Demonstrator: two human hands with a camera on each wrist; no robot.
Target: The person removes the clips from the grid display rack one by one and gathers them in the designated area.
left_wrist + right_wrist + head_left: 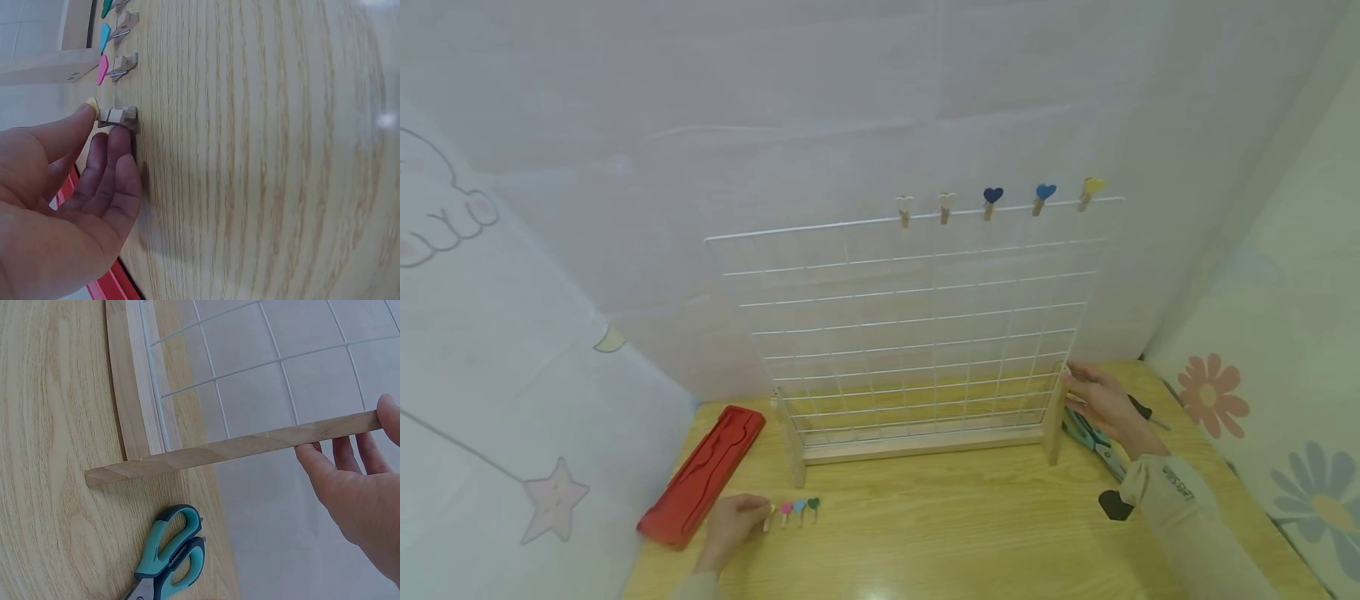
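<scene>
My left hand (735,521) pinches a small wooden clothespin with a yellow heart (115,117) at the left front of the table. Its thumb lies against the heart in the left wrist view. Beside it stand a pink-heart clothespin (786,510), a light blue one (800,507) and a dark green one (813,506). A white wire grid (917,321) rises from a wooden stand, with several heart clothespins along its top bar, among them a dark blue one (992,198). My right hand (359,481) grips the upper end of the stand's right wooden post (250,445), thumb and fingers on opposite sides.
Teal-handled scissors (172,550) lie just right of the post, under the right forearm. A black piece (1116,505) sits near the right sleeve. The long red case (707,475) rests left of the stand. Patterned cloth walls (550,375) surround the table.
</scene>
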